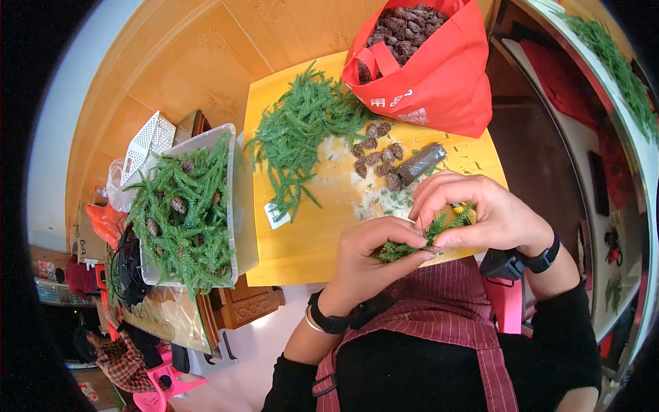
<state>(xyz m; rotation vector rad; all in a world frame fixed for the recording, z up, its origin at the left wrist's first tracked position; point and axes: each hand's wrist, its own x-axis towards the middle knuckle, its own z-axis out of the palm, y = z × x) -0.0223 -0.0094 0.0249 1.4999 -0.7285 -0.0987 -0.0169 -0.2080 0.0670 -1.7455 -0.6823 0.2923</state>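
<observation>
Green, needle-leaved sprig is held above the near edge of the flat yellow tabletop, toward the right corner, pinched between thumb and fingers of the bare left hand; the bare right hand curls over its other end, grip undeterminable. Small brown scaly cones and a dark glossy cylinder lie inward from that edge, while a red fabric bag stands at the far right corner.

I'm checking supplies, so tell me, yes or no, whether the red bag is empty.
No, brown pine cones are heaped in the open top of the red bag.
</observation>
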